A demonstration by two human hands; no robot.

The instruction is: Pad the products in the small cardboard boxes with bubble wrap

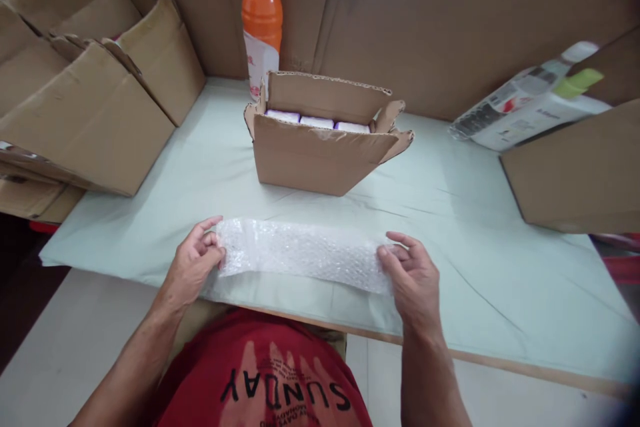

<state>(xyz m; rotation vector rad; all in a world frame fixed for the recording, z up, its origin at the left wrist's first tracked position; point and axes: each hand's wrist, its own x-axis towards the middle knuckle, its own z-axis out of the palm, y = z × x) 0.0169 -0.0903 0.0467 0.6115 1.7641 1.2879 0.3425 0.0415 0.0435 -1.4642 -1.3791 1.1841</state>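
A long strip of clear bubble wrap [305,250] stretches between my two hands, above the front part of the table. My left hand [195,257] pinches its left end between thumb and fingers. At the right end, my right hand [413,270] grips the wrap with the thumb on top. Just beyond the strip stands an open cardboard box [310,160] with its flaps up. Inside it, the tops of several white packs with purple edges [317,123] show near the rim; their lower parts are hidden.
Several open cardboard boxes [85,120] crowd the left side. An orange bottle [263,13] stands behind the middle box. At the right, a clear bottle [525,90] and a white bottle with a green cap [545,117] lean beside another cardboard box [575,170]. Pale green cloth covers the table [465,213].
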